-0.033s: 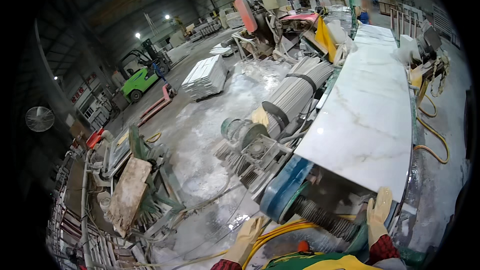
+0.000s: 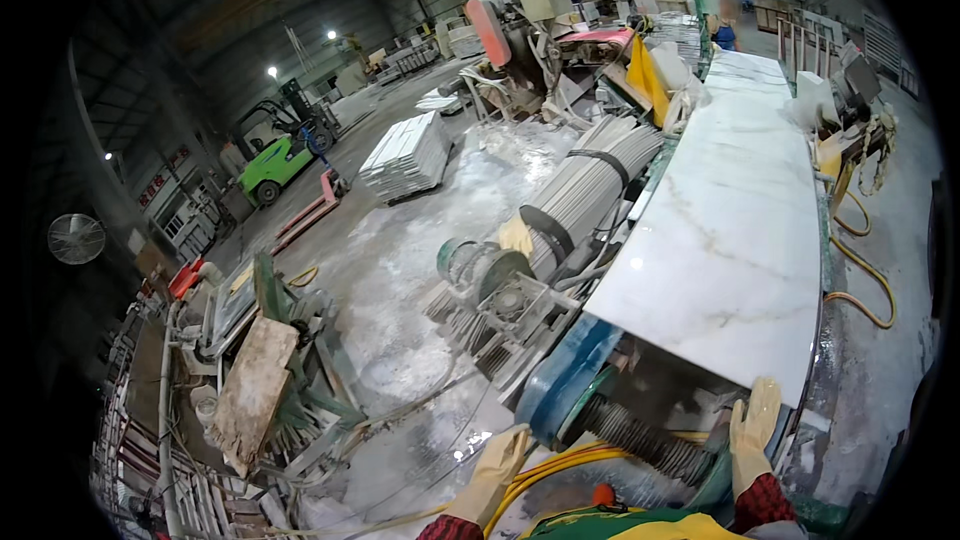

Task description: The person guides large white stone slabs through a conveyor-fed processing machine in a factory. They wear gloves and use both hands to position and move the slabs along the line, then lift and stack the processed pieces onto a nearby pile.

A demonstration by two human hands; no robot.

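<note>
A long, polished white stone slab [image 2: 715, 230] with faint grey and tan veins lies on a conveyor machine running away from me. My right hand [image 2: 755, 425], in a cream rubber glove, is at the slab's near right corner with its fingers stretched out and the thumb apart. In a matching glove, my left hand [image 2: 497, 465] is beside the near end of the blue guard [image 2: 565, 375], fingers extended toward it; whether it touches cannot be made out. A dark ribbed roller [image 2: 645, 435] spans the machine's end below the slab.
Yellow hoses [image 2: 565, 460] run along the wet floor before me. Left of the conveyor stand a motor [image 2: 475, 265] and a bundle of pale strips [image 2: 595, 180]. Farther off are stacked slabs [image 2: 408, 155], a red pallet jack [image 2: 310, 210] and a green forklift [image 2: 275, 165]. Another person [image 2: 725, 30] stands beyond the slab.
The whole view has shifted slightly. Both hands stay in nearly the same places beside the machine's end.
</note>
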